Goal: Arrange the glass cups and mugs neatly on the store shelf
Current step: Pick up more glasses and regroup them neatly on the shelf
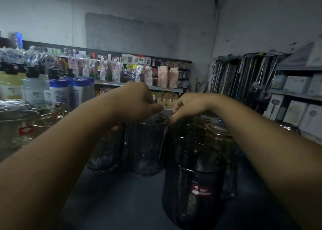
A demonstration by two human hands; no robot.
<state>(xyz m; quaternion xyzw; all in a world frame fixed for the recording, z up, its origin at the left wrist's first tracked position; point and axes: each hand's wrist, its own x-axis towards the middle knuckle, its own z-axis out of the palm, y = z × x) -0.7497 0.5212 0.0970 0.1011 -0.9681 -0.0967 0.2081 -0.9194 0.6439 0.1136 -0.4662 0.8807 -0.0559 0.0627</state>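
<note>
Several dark smoked-glass mugs stand on the dim shelf top. My left hand reaches over them and pinches the far rim of the middle dark mug. My right hand curls its fingers on the rim of the dark mug beside it. Nearest me stands a dark mug with a red cherry label. Another dark mug with a red sticker leans at the left, partly hidden by my left forearm. Amber glass mugs sit behind my right arm.
Clear glass bowls and pots crowd the left edge. Blue-capped bottles stand behind them. Across the aisle are shelves of packaged goods, hanging metal utensils and white boxes at the right.
</note>
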